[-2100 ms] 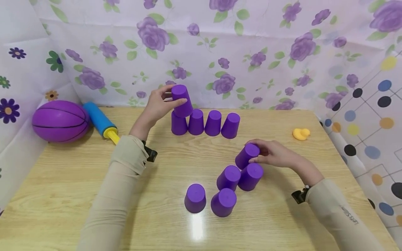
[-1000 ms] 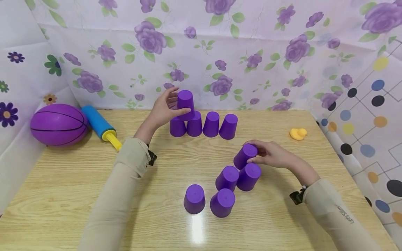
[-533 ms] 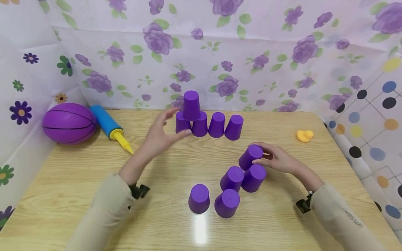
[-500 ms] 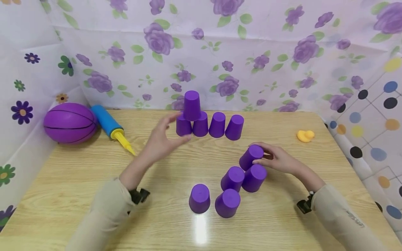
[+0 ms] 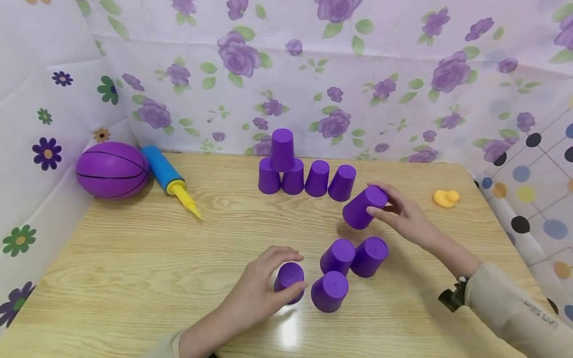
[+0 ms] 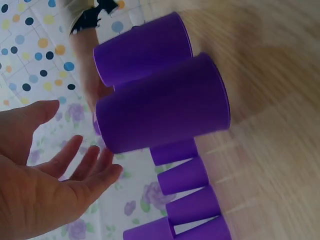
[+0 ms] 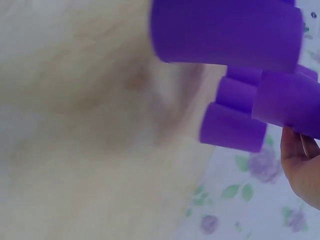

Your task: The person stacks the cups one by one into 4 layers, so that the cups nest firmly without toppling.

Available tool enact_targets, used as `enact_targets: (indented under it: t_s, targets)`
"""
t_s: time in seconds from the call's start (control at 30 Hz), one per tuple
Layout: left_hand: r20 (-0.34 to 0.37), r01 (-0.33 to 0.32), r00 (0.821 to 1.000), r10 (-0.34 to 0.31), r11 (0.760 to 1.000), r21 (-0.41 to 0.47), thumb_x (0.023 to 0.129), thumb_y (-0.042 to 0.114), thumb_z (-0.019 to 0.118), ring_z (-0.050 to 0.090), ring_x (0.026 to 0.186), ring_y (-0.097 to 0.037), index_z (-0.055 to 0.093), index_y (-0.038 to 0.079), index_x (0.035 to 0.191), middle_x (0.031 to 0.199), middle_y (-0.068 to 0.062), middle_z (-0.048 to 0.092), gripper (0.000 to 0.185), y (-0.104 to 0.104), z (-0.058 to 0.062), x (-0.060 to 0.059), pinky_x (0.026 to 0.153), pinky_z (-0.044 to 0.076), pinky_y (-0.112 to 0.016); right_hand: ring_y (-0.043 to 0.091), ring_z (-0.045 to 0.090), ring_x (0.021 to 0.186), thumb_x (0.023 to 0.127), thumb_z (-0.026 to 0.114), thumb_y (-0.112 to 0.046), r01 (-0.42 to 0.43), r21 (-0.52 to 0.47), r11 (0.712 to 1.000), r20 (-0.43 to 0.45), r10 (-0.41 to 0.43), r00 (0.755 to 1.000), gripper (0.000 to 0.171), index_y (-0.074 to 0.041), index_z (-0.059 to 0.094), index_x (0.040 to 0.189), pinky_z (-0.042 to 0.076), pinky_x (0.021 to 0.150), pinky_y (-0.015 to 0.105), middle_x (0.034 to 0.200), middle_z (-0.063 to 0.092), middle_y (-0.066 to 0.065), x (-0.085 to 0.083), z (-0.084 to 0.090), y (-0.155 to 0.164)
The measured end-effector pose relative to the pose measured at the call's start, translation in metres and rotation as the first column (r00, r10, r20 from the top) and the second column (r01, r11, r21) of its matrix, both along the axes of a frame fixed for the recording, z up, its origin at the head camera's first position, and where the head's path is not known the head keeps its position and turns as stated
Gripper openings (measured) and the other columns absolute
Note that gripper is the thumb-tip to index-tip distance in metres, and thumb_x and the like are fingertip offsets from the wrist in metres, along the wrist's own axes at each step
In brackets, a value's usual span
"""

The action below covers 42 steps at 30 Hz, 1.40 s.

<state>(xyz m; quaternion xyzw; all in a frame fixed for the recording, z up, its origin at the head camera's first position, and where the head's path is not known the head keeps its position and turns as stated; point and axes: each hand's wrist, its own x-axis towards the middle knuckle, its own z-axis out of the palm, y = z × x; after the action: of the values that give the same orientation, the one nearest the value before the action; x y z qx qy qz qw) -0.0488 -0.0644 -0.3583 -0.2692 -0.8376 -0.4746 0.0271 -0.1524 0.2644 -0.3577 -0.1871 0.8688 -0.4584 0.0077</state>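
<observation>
My right hand [image 5: 412,221] grips an upside-down purple cup [image 5: 358,211], raised and tilted between the back row and the front cups. At the front, my left hand [image 5: 255,296] spreads its thumb and fingers about another purple cup [image 5: 289,274]; in the left wrist view the fingers [image 6: 102,177] stand just off a cup's base. Several upside-down cups form a row at the back, and one cup [image 5: 282,150] sits on top of the two leftmost, bridging them. Three more cups stand right of my left hand: one nearest [image 5: 330,292], one behind [image 5: 337,256], one to the right [image 5: 370,257].
A purple ball [image 5: 112,170] and a blue pump [image 5: 163,169] with a yellow nozzle lie at the back left of the wooden table [image 5: 147,263]. A yellow rubber duck [image 5: 445,198] sits at the right. Patterned cloth walls surround the table.
My left hand set its cup atop the two leftmost back cups, let go, and came down to the front-left cup. My right hand lifted its cup away from the front group, toward the back row.
</observation>
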Motion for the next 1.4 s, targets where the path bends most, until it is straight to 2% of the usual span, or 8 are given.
enact_targets:
  t_s: [0.13,0.23,0.47,0.63,0.87,1.0,1.17,1.4]
  targets:
    - [0.007,-0.022,1.000,0.022,0.999,-0.023,0.076,0.019,0.078,0.056,0.111,-0.015,0.063,0.009,0.112,0.119,0.002,0.057,0.040,0.003,-0.005,0.005,0.093,0.048,-0.032,0.003,0.058,0.098,0.089,0.064,-0.015,-0.001,0.030,1.000,-0.076,0.004,0.997,0.053,-0.019,0.045,0.137,0.049,0.085,0.017,0.119,0.058,0.005,-0.005,0.020,-0.009]
    - [0.013,-0.041,0.999,0.041,0.998,-0.045,0.074,0.015,0.078,0.057,0.111,-0.017,0.063,0.008,0.112,0.120,-0.001,0.057,0.041,0.004,-0.010,0.007,0.092,0.049,-0.031,0.004,0.057,0.101,0.088,0.065,-0.019,0.006,0.045,0.999,-0.085,-0.002,0.996,0.053,-0.023,0.045,0.137,0.048,0.088,0.018,0.120,0.058,0.002,-0.012,0.033,-0.017]
    - [0.016,-0.047,0.999,0.048,0.997,-0.053,0.070,0.006,0.079,0.059,0.107,-0.017,0.063,0.006,0.111,0.118,-0.003,0.058,0.044,0.003,-0.019,0.009,0.092,0.049,-0.032,0.017,0.056,0.110,0.088,0.065,-0.029,-0.011,0.071,0.997,-0.074,0.017,0.997,0.057,-0.023,0.042,0.139,0.047,0.095,0.034,0.123,0.056,0.004,-0.041,0.054,-0.042]
    - [0.030,-0.051,0.998,0.053,0.997,-0.054,0.070,0.001,0.079,0.060,0.104,-0.017,0.063,0.006,0.111,0.113,-0.002,0.061,0.045,0.001,-0.019,0.007,0.091,0.050,-0.033,0.023,0.055,0.116,0.084,0.067,-0.041,0.022,0.084,0.996,-0.018,-0.021,1.000,0.062,-0.022,0.043,0.139,0.049,0.093,0.039,0.124,0.056,0.004,-0.072,0.056,-0.053]
    - [0.164,0.027,0.986,-0.024,1.000,-0.015,0.069,-0.003,0.077,0.061,0.100,-0.021,0.062,0.001,0.110,0.107,-0.006,0.060,0.044,-0.002,-0.013,-0.001,0.088,0.051,-0.025,0.025,0.048,0.124,0.081,0.068,-0.047,0.053,0.069,0.996,0.077,-0.059,0.995,0.072,-0.019,0.039,0.141,0.041,0.100,0.043,0.133,0.050,0.003,-0.105,0.059,-0.060]
    - [0.202,0.047,0.979,-0.038,0.998,-0.039,0.066,-0.003,0.079,0.061,0.096,-0.020,0.064,0.002,0.106,0.101,-0.004,0.061,0.043,-0.004,-0.010,-0.007,0.083,0.053,-0.024,0.026,0.045,0.126,0.079,0.068,-0.050,0.061,0.090,0.994,0.103,-0.070,0.992,0.073,-0.022,0.040,0.140,0.040,0.102,0.044,0.138,0.046,0.002,-0.117,0.059,-0.066]
    - [0.209,0.062,0.977,-0.045,0.995,-0.075,0.065,-0.002,0.079,0.061,0.093,-0.018,0.065,0.002,0.105,0.099,-0.004,0.061,0.042,-0.003,-0.006,-0.010,0.081,0.053,-0.023,0.029,0.045,0.126,0.080,0.069,-0.047,0.048,0.098,0.994,0.082,-0.056,0.995,0.071,-0.020,0.041,0.140,0.039,0.102,0.044,0.140,0.045,0.004,-0.127,0.055,-0.076]
    - [0.151,0.077,0.987,-0.052,0.983,-0.165,0.066,0.003,0.081,0.060,0.087,-0.014,0.065,-0.001,0.106,0.096,-0.004,0.062,0.043,-0.001,-0.004,-0.011,0.077,0.053,-0.022,0.027,0.048,0.124,0.081,0.069,-0.045,0.001,0.141,0.990,0.075,-0.012,0.997,0.069,-0.017,0.042,0.138,0.043,0.100,0.039,0.133,0.051,0.005,-0.131,0.052,-0.093]
